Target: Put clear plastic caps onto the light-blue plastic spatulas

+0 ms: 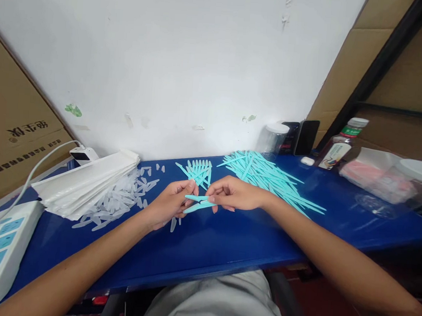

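My right hand (pixel 235 194) pinches two slim turquoise sticks that look like eyebrow razors (pixel 201 204), their free ends spread apart toward the left. Right beside them my left hand (pixel 171 202) is closed, thumb against fingers. Whatever it grips, if anything, is hidden behind the sticks and fingers. Just beyond both hands lies a small fanned group of razors with pale clear caps (pixel 199 169). A large heap of turquoise razors (pixel 263 176) covers the table to the right. Loose translucent caps (pixel 116 197) form a pile on the left, with a few scattered near my left hand.
White plastic sleeves (pixel 86 183) are stacked beside the caps. A power strip (pixel 6 245) lies at the blue table's (pixel 207 254) left edge, near a cardboard box (pixel 14 130). Along the right stand a clear jar (pixel 273 138), a phone (pixel 307 137) and a bottle (pixel 342 145).
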### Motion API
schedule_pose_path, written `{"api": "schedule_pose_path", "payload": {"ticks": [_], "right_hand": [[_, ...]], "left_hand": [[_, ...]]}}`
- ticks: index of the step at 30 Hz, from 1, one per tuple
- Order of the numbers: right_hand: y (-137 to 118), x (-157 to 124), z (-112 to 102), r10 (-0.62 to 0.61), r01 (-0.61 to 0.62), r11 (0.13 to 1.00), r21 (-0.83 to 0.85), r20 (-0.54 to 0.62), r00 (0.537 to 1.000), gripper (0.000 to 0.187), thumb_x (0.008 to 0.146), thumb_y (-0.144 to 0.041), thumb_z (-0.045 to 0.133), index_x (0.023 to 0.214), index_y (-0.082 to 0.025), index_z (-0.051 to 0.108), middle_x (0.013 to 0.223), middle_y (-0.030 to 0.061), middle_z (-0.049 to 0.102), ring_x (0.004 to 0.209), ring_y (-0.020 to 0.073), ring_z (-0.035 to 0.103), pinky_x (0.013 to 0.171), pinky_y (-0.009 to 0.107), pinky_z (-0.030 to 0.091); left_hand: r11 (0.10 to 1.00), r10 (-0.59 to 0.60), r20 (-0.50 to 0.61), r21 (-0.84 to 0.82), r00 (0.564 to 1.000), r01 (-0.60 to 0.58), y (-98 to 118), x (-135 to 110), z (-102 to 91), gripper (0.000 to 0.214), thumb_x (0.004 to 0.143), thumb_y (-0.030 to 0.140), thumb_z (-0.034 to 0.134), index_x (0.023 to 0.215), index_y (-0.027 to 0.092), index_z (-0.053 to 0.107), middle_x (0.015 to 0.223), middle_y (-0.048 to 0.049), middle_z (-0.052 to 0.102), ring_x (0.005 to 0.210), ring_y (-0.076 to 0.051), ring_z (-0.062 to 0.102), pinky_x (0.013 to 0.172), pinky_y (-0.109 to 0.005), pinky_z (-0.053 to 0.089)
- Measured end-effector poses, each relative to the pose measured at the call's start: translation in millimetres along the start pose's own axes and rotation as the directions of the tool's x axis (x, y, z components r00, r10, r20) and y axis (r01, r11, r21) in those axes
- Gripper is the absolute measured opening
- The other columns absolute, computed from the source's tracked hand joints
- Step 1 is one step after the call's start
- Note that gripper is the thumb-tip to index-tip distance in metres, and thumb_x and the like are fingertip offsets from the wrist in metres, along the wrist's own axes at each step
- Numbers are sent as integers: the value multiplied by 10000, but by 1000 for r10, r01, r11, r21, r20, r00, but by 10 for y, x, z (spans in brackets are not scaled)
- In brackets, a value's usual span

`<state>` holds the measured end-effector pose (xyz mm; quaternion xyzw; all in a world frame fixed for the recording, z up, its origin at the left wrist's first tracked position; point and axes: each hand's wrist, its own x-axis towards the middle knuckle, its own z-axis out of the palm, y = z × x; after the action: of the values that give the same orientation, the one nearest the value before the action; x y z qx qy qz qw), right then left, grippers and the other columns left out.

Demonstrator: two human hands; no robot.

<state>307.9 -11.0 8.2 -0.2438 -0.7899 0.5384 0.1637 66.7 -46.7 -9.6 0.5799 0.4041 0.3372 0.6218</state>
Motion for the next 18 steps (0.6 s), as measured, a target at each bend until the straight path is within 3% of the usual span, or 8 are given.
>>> {"api": "schedule_pose_path", "payload": {"ticks": [5,11,15,18], "right_hand": [[-30,-23,-14,31,-31,999,-17,-9,999,413,960,-519,662,989,-110,711,829,70,755,459,55,470,459,202,413],[-37,-41,-15,51,-51,998,-28,-15,999,436,951,-548,666,981,-114,698,834,76,758,460,56,467,459,204,407],[-6,-34,-13,49,-49,998,-38,6,999,391,965,-506,656,973,-117,691,843,76,757,471,58,472,467,204,411],[13,-35,-25,53,-52,998,-41,8,999,380,966,-501,653,965,-122,689,843,70,756,472,58,476,470,204,411]], "left_hand": [[1000,17,-92,-23,996,-19,-25,29,-36,517,961,662,586,759,196,486,526,90,317,438,-55,207,410,-171,228],[993,60,-233,-90,971,-83,-52,82,-82,473,928,601,679,798,194,477,628,76,419,412,-25,236,376,-158,198],[978,33,-234,-193,972,-80,-35,70,-72,279,951,447,661,1011,182,596,682,70,448,421,-27,249,384,-153,225],[962,8,-231,-264,973,-70,-18,57,-67,186,879,265,621,1030,157,626,672,62,447,417,-35,256,378,-162,234]]}}
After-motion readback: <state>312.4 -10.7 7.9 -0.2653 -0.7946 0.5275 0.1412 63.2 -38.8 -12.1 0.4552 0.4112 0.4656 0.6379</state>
